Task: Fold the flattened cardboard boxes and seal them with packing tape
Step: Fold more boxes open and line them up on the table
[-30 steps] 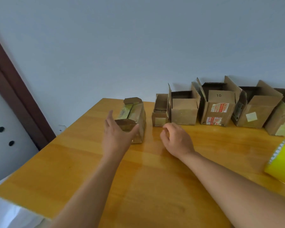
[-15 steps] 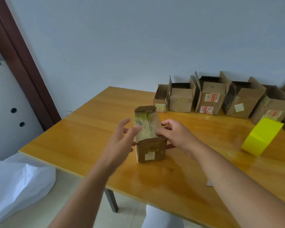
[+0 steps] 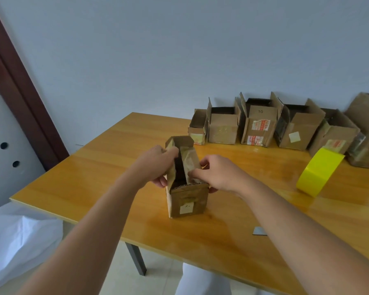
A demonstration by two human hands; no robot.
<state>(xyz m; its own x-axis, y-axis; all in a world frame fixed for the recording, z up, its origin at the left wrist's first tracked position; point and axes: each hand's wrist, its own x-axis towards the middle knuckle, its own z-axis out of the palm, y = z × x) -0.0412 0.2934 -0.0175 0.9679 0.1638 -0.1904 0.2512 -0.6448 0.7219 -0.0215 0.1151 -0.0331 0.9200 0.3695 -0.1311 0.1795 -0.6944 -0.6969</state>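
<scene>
Small cardboard box (image 3: 186, 184) stands upright mid-tabletop (image 3: 107, 167), top flaps partly open. Left hand (image 3: 156, 165) grips the left flap, right hand (image 3: 218, 173) pinches the right flap. Bare wood left of box out to the near edge. Yellow tape roll (image 3: 319, 172) well apart on the right; row of open boxes (image 3: 258, 124) along the far edge.

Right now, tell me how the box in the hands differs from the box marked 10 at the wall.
The held box stands near the table's front, gripped by the left hand and right hand; the box marked 10 sits untouched in the back row. The held box carries one small pale sticker; the box marked 10 bears red-printed labels. The held box looks narrower. Both are brown cardboard, upright, top flaps open.
</scene>
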